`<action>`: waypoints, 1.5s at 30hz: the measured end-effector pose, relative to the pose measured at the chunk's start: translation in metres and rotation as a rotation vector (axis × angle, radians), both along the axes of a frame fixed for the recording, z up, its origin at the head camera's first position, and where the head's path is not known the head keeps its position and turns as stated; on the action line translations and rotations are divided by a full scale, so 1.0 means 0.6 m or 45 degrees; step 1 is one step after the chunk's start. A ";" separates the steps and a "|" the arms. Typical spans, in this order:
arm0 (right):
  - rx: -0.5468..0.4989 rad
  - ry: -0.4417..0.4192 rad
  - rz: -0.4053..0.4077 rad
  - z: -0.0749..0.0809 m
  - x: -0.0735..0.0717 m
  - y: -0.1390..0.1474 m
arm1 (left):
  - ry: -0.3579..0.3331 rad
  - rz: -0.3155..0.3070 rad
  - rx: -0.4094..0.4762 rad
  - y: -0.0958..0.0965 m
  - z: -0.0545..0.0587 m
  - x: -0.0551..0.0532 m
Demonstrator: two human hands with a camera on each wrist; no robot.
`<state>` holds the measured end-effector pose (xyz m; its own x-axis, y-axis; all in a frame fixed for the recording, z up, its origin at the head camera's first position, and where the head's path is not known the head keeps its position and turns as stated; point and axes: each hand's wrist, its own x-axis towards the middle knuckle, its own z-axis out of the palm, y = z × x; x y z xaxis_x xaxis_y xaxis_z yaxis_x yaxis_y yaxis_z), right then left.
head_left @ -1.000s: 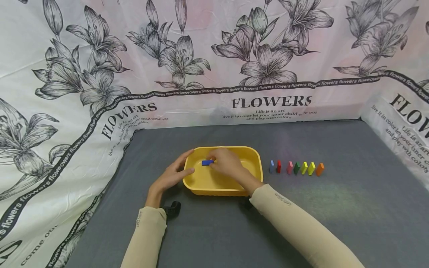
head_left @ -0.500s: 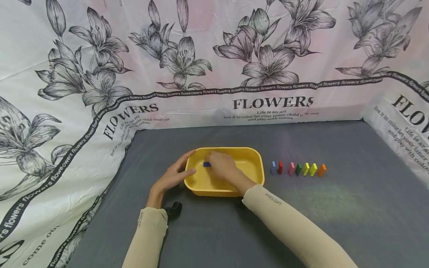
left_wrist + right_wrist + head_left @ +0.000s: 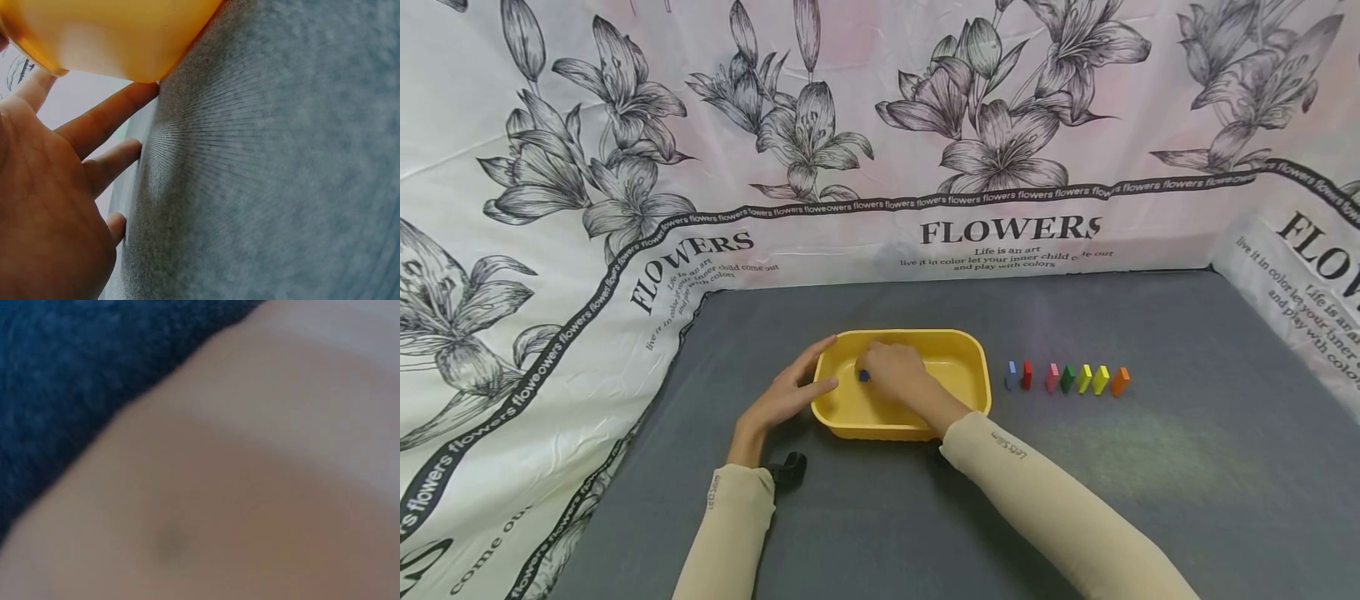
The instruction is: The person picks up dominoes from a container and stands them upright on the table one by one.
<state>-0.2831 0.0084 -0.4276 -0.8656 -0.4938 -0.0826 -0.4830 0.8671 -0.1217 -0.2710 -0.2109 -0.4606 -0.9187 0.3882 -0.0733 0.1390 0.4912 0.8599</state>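
Note:
A yellow plastic tub (image 3: 951,429) stands on the grey table. My right hand (image 3: 895,372) reaches down inside it and pinches a small dark blue block (image 3: 864,376), mostly covered by the fingers. At the tub's left end, my left hand (image 3: 786,392) rests against the wall with fingers spread and the thumb near the rim. Seen from the left wrist, the fingers of that left hand (image 3: 56,169) are extended, one touching the underside edge of the tub (image 3: 119,37). Only blurred skin and dark fabric fill the right wrist view.
To the right of the tub, several small blocks stand in a row: light blue (image 3: 1011,375), red (image 3: 1027,376), pink (image 3: 1052,377), green (image 3: 1067,379), yellow (image 3: 1101,381) and orange (image 3: 1120,382). A flower-printed curtain (image 3: 850,233) borders the table at the back and sides.
The blue block lay sideways with its length showing beside the right fingers; now it is turned and only a small end shows. The left hand has stayed at the tub.

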 end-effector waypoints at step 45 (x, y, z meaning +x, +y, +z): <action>-0.981 -0.042 -0.051 0.077 0.022 0.184 | -0.027 0.008 0.023 0.001 0.001 0.000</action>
<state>-0.2696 0.1188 -0.3813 -0.8871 -0.3909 0.2454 -0.4386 0.5486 -0.7118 -0.2708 -0.2101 -0.4601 -0.9194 0.3839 -0.0855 0.1178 0.4761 0.8715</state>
